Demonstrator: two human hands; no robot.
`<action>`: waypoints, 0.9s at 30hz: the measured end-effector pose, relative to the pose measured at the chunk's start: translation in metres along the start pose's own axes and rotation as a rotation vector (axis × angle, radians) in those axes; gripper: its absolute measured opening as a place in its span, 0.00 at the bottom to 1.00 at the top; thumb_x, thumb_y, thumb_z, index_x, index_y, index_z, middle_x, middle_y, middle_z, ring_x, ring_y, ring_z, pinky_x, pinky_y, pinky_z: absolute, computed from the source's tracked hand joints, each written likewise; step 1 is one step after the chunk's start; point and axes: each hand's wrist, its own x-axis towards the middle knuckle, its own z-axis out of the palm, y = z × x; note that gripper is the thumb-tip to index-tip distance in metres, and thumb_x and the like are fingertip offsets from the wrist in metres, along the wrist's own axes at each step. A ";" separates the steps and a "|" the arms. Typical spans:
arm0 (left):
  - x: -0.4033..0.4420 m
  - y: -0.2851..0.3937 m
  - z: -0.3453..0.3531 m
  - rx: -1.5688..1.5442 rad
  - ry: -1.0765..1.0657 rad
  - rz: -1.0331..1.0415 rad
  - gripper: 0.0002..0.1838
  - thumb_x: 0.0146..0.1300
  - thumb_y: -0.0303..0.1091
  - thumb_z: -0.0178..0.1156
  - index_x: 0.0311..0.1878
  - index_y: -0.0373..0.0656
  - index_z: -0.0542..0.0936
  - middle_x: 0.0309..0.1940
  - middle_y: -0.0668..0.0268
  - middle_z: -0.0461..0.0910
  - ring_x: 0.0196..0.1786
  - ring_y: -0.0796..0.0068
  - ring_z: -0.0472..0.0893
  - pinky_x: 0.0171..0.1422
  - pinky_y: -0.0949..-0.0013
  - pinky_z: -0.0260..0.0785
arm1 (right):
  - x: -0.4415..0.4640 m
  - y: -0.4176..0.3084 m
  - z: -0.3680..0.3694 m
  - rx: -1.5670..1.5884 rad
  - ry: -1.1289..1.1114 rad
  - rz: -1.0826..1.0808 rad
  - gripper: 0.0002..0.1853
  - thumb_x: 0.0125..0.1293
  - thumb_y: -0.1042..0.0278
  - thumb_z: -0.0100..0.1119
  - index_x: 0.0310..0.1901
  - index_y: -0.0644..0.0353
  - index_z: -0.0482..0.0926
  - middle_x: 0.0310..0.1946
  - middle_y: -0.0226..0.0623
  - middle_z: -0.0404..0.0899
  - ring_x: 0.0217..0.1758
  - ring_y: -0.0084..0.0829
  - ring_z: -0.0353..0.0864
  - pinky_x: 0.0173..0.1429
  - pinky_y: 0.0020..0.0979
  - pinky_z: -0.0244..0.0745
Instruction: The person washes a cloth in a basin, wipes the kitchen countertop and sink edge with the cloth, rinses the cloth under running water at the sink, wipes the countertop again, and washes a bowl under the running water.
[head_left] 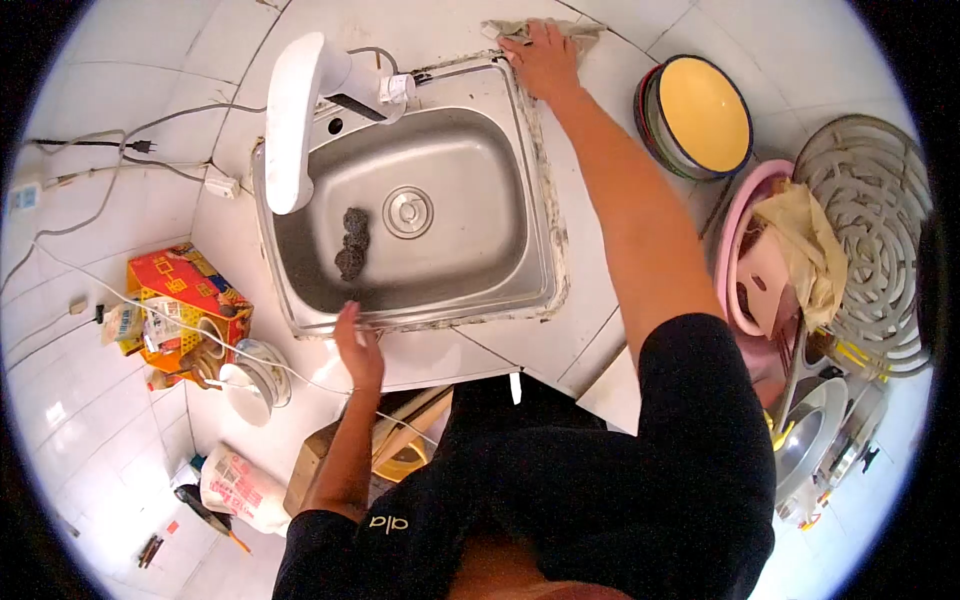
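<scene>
My right hand (543, 62) presses down on a grey-beige cloth (580, 36) on the white tiled counter, just beyond the sink's far right corner. My left hand (357, 345) is at the sink's near edge, slightly blurred, with its fingers pointing toward the basin and nothing visible in them. Between my arms lies the steel sink (450, 160), with a round drain (408, 211) in its floor. Dark scouring pads (353, 243) rest in the basin, left of the drain. A white faucet (295, 130) stands over the sink's left side.
Stacked bowls (704, 115) stand right of my right arm, near a pink basin (735, 250) and a coiled metal rack (865, 220). At left are a red-yellow box (185, 290), a white cup (245, 392) and a printed bag (240, 488). A thin cable (200, 335) crosses toward my left forearm.
</scene>
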 end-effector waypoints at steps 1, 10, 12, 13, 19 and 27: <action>0.001 -0.015 -0.001 0.032 0.035 -0.032 0.25 0.59 0.21 0.53 0.62 0.39 0.71 0.62 0.54 0.71 0.65 0.53 0.67 0.72 0.57 0.54 | -0.009 0.001 0.013 0.023 0.096 -0.023 0.21 0.71 0.52 0.44 0.64 0.37 0.71 0.67 0.41 0.62 0.72 0.48 0.56 0.71 0.57 0.53; 0.009 -0.037 0.007 0.307 0.124 -0.020 0.24 0.71 0.42 0.38 0.61 0.38 0.71 0.64 0.53 0.66 0.69 0.49 0.59 0.74 0.52 0.47 | -0.218 0.014 -0.050 0.104 -0.004 -0.149 0.19 0.59 0.73 0.55 0.52 0.48 0.82 0.52 0.43 0.74 0.55 0.45 0.70 0.61 0.46 0.65; 0.010 -0.036 0.005 0.315 0.092 -0.050 0.25 0.72 0.44 0.35 0.61 0.39 0.71 0.65 0.54 0.67 0.69 0.48 0.58 0.74 0.51 0.46 | -0.238 0.021 -0.068 0.205 -0.092 -0.137 0.19 0.58 0.74 0.56 0.52 0.47 0.82 0.50 0.45 0.74 0.52 0.46 0.70 0.58 0.45 0.66; 0.012 -0.035 0.005 0.306 0.094 -0.062 0.25 0.72 0.44 0.34 0.60 0.39 0.72 0.65 0.54 0.67 0.69 0.48 0.58 0.74 0.51 0.46 | -0.240 0.025 -0.073 0.254 -0.133 -0.126 0.20 0.57 0.75 0.57 0.51 0.47 0.82 0.49 0.45 0.73 0.51 0.46 0.70 0.57 0.44 0.66; 0.013 -0.039 0.006 0.304 0.109 -0.050 0.26 0.73 0.47 0.33 0.57 0.39 0.74 0.63 0.54 0.68 0.69 0.49 0.59 0.73 0.50 0.47 | -0.021 0.019 -0.072 0.180 0.402 -0.037 0.32 0.57 0.72 0.59 0.66 0.40 0.68 0.46 0.44 0.74 0.46 0.46 0.73 0.51 0.47 0.69; 0.009 -0.042 0.011 0.292 0.106 -0.029 0.28 0.74 0.50 0.33 0.55 0.39 0.75 0.62 0.54 0.69 0.68 0.48 0.59 0.72 0.50 0.48 | 0.010 0.019 -0.015 -0.084 0.209 0.187 0.25 0.63 0.60 0.53 0.62 0.54 0.71 0.64 0.44 0.67 0.69 0.48 0.61 0.74 0.45 0.50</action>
